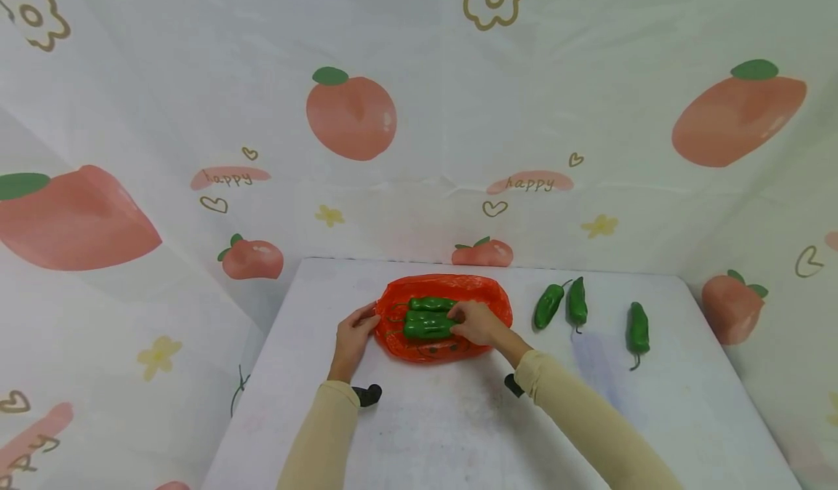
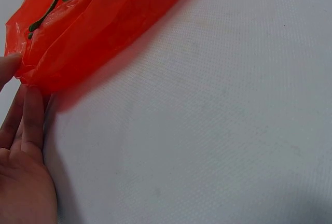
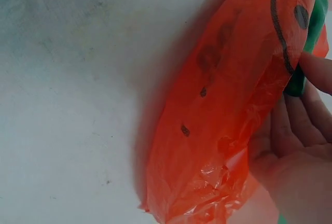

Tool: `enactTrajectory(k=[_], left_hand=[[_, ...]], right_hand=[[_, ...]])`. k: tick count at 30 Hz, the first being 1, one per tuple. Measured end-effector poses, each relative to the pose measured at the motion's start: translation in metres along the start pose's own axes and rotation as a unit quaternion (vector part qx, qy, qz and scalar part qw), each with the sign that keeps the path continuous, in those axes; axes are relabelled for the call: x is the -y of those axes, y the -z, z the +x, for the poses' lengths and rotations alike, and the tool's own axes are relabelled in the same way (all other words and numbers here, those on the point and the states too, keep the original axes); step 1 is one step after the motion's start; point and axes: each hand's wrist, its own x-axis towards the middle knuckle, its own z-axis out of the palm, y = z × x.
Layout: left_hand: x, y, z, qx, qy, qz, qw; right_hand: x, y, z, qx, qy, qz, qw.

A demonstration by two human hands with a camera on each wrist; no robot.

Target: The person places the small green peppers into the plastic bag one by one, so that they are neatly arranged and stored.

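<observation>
A red plastic bag (image 1: 452, 284) lies opened out on the white table, with several green peppers inside it. At the bag's left edge, my left hand (image 1: 354, 336) pinches the plastic; in the left wrist view the thumb (image 2: 7, 68) is on one side of the rim and the fingers are beneath it. My right hand (image 1: 480, 323) reaches in from the right and grips the near end of a green pepper (image 1: 425, 325). Another pepper (image 1: 428, 304) lies just behind it. In the right wrist view, the bag's printed side (image 3: 207, 120) hides part of the held pepper (image 3: 296, 83).
To the right of the bag, two green peppers lie close together, one slanted (image 1: 548, 306) and one more upright (image 1: 577, 302). A third pepper (image 1: 638, 328) lies farther right. A fruit-printed cloth (image 1: 419, 206) hangs behind the table (image 1: 432, 432). Black wrist mounts (image 1: 370, 394) show by both sleeves.
</observation>
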Motion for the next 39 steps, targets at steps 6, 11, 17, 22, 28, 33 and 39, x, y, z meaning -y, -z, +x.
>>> enactTrajectory(k=[6, 11, 17, 22, 28, 33, 39], left_hand=[[-0.003, -0.002, -0.002, -0.002, -0.004, 0.003, 1.0], [-0.004, -0.002, -0.002, -0.001, -0.004, 0.008, 1.0], [-0.003, -0.002, -0.001, -0.003, -0.005, 0.005, 1.0], [-0.001, -0.002, -0.001, -0.003, -0.003, 0.002, 1.0], [0.001, 0.0, 0.0, -0.001, 0.01, 0.002, 0.9999], [0.002, 0.001, 0.0, 0.001, 0.016, 0.002, 0.9999], [0.002, 0.001, 0.0, 0.001, 0.011, 0.003, 0.9999]], right_hand=[[0.001, 0.0, 0.001, 0.013, -0.001, -0.023, 1.0], [0.0, 0.001, 0.001, 0.007, 0.007, -0.038, 0.999], [-0.002, 0.002, 0.001, -0.003, 0.021, -0.032, 0.999], [-0.003, 0.0, -0.001, -0.056, 0.048, -0.059, 0.996], [-0.004, -0.002, -0.005, -0.13, 0.063, -0.146, 0.979], [-0.008, -0.003, -0.008, -0.168, 0.077, -0.202, 0.962], [-0.015, -0.004, -0.01, -0.188, 0.062, -0.263, 0.944]])
